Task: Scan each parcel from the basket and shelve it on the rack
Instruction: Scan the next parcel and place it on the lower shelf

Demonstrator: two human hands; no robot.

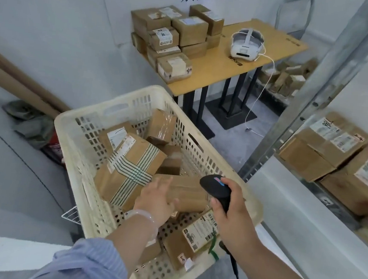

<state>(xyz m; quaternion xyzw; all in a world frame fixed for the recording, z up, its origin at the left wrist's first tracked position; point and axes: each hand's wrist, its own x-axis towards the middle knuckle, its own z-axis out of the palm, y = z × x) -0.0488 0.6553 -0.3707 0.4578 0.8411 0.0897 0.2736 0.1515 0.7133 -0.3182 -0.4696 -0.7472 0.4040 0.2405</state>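
Observation:
A cream plastic basket stands in front of me with several brown cardboard parcels inside. My left hand is down in the basket, fingers wrapped on the near end of a plain brown parcel that lies across the others. My right hand hovers over the basket's right rim, shut on a black barcode scanner whose head points left over that parcel. A large parcel with green-striped tape lies to the left. A labelled parcel lies at the basket's near end. The metal rack stands at the right.
The rack's shelf holds labelled cardboard boxes. A wooden table behind the basket carries a stack of boxes and a white headset with a cable. Cardboard sheets lean against the left wall. The scanner's cable hangs down.

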